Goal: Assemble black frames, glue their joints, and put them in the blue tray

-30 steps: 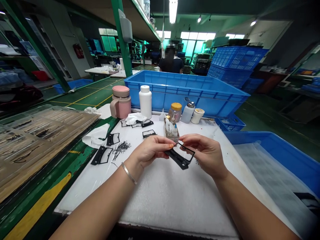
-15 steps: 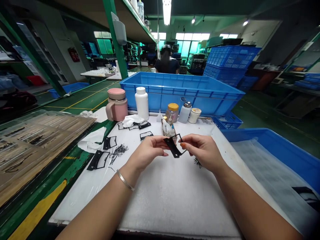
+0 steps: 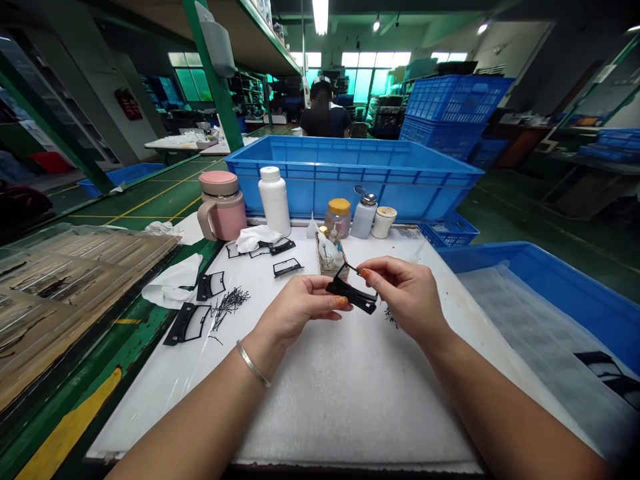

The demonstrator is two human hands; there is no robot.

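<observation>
Looking down onto a workbench topped with a white foam mat [image 3: 340, 393]. Held in the air above the mat's far half, between both hands: a small black plastic frame [image 3: 353, 295], tilted, with a thin edge rising toward the right. Left hand [image 3: 300, 310] closed on the frame's lower left end, thumb on top, fingers curled beneath, orange polish on the nails, a silver bangle [image 3: 253, 363] at the wrist. Right hand [image 3: 407, 297] pinching the frame's upper right part between thumb and forefinger, other fingers loosely bent. Frame clear of the mat, touched only by fingertips.

Just behind the hands, a small clear tray [image 3: 330, 257] of tiny tools. To the left on the mat, loose black frames [image 3: 187, 322] beside a heap of thin black slivers [image 3: 227, 301]. Along the far edge, left to right: pink mug [image 3: 220, 207], plain white bottle [image 3: 274, 200], yellow-lidded jar [image 3: 339, 217], pump bottle [image 3: 364, 213], small white pot [image 3: 383, 222]. Behind them, a large blue crate [image 3: 350, 173].

On the far left wall, a red sign [image 3: 127, 103], lettering too blurred to read. Jar label likewise too small to make out.
</observation>
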